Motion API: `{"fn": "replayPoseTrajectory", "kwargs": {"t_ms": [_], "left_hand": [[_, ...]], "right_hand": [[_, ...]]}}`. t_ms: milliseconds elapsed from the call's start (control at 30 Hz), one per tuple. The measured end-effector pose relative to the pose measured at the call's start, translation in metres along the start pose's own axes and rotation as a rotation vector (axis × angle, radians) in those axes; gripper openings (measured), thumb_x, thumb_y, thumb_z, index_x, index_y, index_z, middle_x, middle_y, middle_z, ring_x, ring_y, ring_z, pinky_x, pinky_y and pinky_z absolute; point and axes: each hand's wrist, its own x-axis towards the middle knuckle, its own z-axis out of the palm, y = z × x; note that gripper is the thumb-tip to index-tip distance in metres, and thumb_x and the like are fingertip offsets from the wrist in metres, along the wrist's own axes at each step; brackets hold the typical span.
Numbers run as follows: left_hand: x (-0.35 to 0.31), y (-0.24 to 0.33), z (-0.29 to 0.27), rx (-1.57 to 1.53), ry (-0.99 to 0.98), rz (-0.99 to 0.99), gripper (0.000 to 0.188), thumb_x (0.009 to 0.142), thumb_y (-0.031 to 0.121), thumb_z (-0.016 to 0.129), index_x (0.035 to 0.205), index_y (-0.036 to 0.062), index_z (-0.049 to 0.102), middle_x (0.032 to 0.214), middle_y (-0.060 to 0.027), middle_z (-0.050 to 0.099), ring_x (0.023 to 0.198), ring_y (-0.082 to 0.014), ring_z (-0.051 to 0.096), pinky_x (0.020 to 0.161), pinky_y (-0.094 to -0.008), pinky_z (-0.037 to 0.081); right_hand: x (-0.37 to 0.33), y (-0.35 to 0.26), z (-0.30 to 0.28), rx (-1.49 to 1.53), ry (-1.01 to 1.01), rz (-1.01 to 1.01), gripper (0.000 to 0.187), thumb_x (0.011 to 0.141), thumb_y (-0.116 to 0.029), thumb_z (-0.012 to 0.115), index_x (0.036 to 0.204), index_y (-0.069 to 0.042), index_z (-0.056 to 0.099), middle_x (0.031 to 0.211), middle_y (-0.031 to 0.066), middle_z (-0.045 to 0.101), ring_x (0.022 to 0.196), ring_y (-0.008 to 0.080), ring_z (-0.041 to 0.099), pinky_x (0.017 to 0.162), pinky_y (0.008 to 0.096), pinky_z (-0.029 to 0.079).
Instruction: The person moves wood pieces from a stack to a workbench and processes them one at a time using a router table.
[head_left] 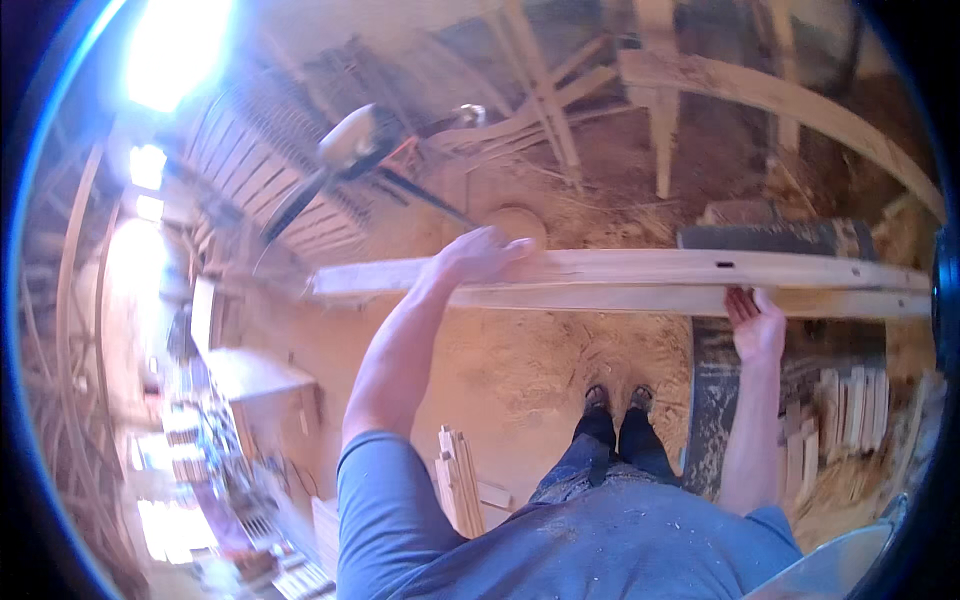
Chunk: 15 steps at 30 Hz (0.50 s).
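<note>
Two long pale wooden planks (620, 268) lie side by side across my front, running left to right. My left hand (485, 255) is closed over their left part, its thumb pointing right along the wood; the fingertips are hidden behind the far plank. My right hand (757, 325) is at the near plank's right part, palm turned up and fingers spread against the wood, not wrapped round it. Small dark slots show in the far plank close to that hand. Beneath the right part of the planks is a dark machine table (715, 400).
Sawdust covers the floor (520, 370) around my feet. A light wooden box (265, 400) stands at left, beside a cluttered bench. Upright wood strips (458, 480) are by my left side, more cut pieces (855, 410) at right. A blurred fan-like object (355, 140) is beyond the planks.
</note>
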Motion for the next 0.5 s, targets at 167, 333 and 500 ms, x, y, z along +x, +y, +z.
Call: {"fn": "replayPoseTrajectory", "kwargs": {"t_ms": [167,333,500], "left_hand": [[-0.016,-0.01,0.015,-0.064,0.103,0.059,0.078,0.094,0.07,0.047,0.092,-0.0034,0.073,0.091,-0.0241,0.07,0.09,-0.0391,0.067,0.081,-0.0487,0.048],[-0.001,-0.003,0.019,0.04,0.172,0.043,0.072,0.096,0.068,0.045,0.094,0.0036,0.077,0.1,-0.0259,0.072,0.104,-0.0411,0.067,0.087,-0.0494,0.051],[-0.003,0.03,0.001,0.019,0.217,0.092,0.071,0.097,0.068,0.042,0.094,0.0067,0.078,0.098,-0.0219,0.073,0.101,-0.0417,0.067,0.088,-0.0503,0.051]], "right_hand": [[0.051,-0.029,-0.02,0.007,0.02,-0.05,0.032,0.098,-0.016,0.064,0.122,0.002,0.056,0.118,0.0185,0.06,0.106,0.0331,0.062,0.099,0.0544,0.056],[0.101,-0.04,-0.024,-0.191,0.279,-0.011,0.022,0.093,-0.018,0.072,0.11,-0.005,0.067,0.106,0.0132,0.069,0.1,0.0336,0.067,0.089,0.0543,0.061],[0.135,-0.106,-0.049,-0.213,0.074,-0.153,0.028,0.089,-0.016,0.077,0.112,-0.003,0.068,0.111,0.0141,0.073,0.102,0.0294,0.071,0.087,0.0477,0.063]]}}
